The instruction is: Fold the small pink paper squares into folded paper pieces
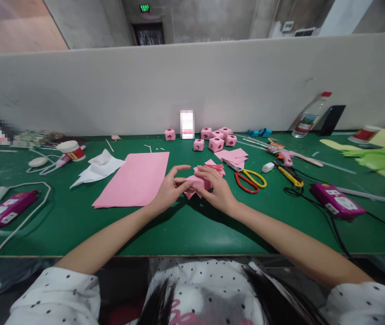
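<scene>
Between my two hands, just above the green table, is a partly folded pink paper piece [199, 182] with pointed flaps along its lower edge. My left hand [172, 186] has its thumb and fingers closed on the piece's left side, the index finger arched above. My right hand [218, 187] grips the right side, thumb below and fingers over the top. Fingers hide part of the paper. Small folded pink paper pieces [215, 167] lie right behind my right hand. A stack of pink paper sheets [138, 180] rests left of my left hand.
Several finished pink paper cubes [216, 144] stand at the back. Scissors [251, 179] with red and yellow handles lie on the right, near pliers [290, 176] and a pink glue gun [285, 155]. Purple power strips [336, 200] with cables sit at both sides. A bottle [311, 116] leans on the partition.
</scene>
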{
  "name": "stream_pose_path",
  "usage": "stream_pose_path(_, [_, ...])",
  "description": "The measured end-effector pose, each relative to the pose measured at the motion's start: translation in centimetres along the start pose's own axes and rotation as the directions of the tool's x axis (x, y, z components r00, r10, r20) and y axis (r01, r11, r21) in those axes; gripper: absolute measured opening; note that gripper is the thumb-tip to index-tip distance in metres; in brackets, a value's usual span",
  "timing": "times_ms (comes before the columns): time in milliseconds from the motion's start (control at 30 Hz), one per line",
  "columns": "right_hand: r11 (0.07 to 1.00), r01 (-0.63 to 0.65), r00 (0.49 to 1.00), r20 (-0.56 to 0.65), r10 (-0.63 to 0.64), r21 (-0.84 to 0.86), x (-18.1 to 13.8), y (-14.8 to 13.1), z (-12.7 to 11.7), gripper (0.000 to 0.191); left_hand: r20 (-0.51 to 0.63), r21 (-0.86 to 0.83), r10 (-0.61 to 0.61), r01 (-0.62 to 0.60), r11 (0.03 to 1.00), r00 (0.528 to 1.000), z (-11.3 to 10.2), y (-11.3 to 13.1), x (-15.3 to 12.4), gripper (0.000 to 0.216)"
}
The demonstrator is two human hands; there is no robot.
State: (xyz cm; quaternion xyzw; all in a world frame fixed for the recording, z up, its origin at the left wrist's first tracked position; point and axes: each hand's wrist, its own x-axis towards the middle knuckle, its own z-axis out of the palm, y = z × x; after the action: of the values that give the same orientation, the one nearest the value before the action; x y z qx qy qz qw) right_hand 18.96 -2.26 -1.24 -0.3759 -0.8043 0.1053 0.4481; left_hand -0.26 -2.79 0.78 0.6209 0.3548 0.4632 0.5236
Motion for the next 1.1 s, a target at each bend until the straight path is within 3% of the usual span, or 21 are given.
stream_pose_path(167, [0.987,-0.045,0.998,0.027,0.05,-0.152,-0.3,-0.1,0.3,0.046,0.001,0.053,0.032,-0.032,0.998,0.999,0.0,0.0,0.0,0.047])
stream_pose_path(300, [0.937,-0.155,0.988,-0.025,0.155,-0.313,-0.5,-0.7,0.4,0.063,-0.034,0.098,0.045,-0.042,0.994,0.998,0.1,0.0,-0.1,0.045])
stream_pose_path(433, [0.936,-0.08,0.997,-0.046,0.069,-0.342,-0.3,-0.9,0.0,0.053,-0.084,0.13,0.068,-0.057,0.99,0.994,0.1,0.0,-0.1,0.048])
stream_pose_path(533, [0.961,-0.044,0.999,-0.04,0.034,-0.273,-0.2,-0.8,-0.1,0.042,-0.093,0.128,0.074,-0.062,0.99,0.993,0.1,0.0,0.0,0.051])
stream_pose_path(733, [0.993,-0.116,0.993,-0.036,0.116,-0.012,-0.1,-0.4,0.4,0.04,-0.069,0.141,0.074,-0.064,0.988,0.995,0.1,0.1,-0.1,0.052])
stream_pose_path(900, [0.962,-0.244,0.97,0.016,0.244,0.123,-0.1,-0.6,0.4,0.041,-0.067,0.155,0.065,-0.054,0.987,0.996,0.1,0.1,-0.1,0.052])
stream_pose_path(1100, [0.878,-0.312,0.948,0.065,0.31,0.363,-0.1,-0.3,0.9,0.039,-0.051,0.092,0.056,-0.051,0.994,0.997,0.1,-0.3,0.0,0.051])
